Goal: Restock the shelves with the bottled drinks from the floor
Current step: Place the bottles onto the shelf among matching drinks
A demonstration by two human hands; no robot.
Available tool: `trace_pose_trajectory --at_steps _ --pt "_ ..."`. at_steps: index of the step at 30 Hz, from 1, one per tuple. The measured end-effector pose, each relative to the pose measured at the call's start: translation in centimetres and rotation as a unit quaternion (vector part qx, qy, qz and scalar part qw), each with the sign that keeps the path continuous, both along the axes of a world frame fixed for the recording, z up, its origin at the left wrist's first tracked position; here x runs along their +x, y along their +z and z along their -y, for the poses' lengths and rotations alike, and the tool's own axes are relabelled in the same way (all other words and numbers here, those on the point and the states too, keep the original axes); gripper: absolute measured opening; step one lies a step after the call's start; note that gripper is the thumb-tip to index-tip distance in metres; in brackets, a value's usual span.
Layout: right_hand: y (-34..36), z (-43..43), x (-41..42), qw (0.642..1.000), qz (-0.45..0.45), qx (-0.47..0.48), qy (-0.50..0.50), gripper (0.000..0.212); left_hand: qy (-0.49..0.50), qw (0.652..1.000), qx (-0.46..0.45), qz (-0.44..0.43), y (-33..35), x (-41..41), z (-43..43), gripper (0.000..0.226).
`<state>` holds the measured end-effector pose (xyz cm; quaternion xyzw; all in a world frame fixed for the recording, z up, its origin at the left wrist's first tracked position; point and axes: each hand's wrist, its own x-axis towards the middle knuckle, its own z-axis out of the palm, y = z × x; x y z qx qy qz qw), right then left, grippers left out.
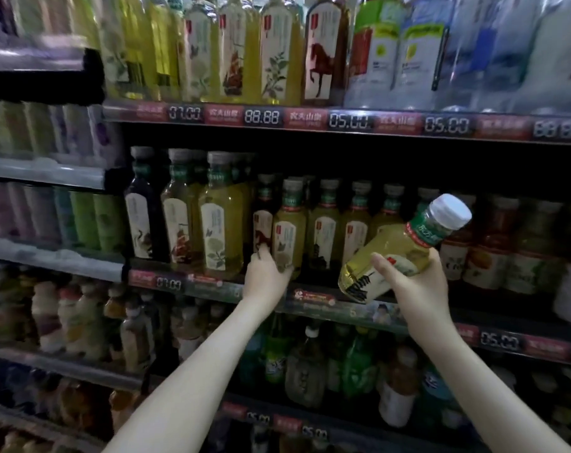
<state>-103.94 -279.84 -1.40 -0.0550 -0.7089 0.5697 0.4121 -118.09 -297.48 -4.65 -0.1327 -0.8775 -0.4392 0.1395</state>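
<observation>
In the head view, the right hand (414, 289) clasps a clear plastic bottle of pale yellow tea (392, 256), tilted with its white cap to the right, in front of the middle row and not yet shelved. The left hand (266, 277) curls round the base of a standing yellow-green shelf bottle (289, 230), probably making room. Next, the held bottle needs uprighting and sliding into that row. The dark metal shelf (209, 287) carries red price strips (310, 117); the aisle is dim and crowded.

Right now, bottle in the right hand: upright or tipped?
Tipped. The bottle lies slanted, white cap upper right, base lower left, gripped by the right hand.
</observation>
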Motion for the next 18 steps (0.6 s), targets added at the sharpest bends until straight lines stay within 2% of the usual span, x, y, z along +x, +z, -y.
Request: trace_pose_trajectory --at_steps 4,8,12,18 --pt "-0.6 -0.3 -1.2 0.999 -0.01 -0.029 -0.023 0.053 -0.027 0.999 0.009 0.021 1.0 -2.1 -1.2 0.068" --pt "-1.0 -0.6 -2.6 0.999 0.0 -0.039 -0.025 0.054 -0.016 1.0 -0.004 0.0 0.9 -3.0 -2.2 0.064" --pt "-0.3 -0.6 -5.0 1.0 0.024 -0.003 -0.012 0.061 0.006 0.999 -0.03 -0.013 0.7 -3.3 -2.8 0.066" --pt "-0.3 1.8 -10.5 0.991 0.12 0.064 -0.007 0.054 0.012 1.0 -0.023 -0.003 0.5 -4.0 -2.7 0.068"
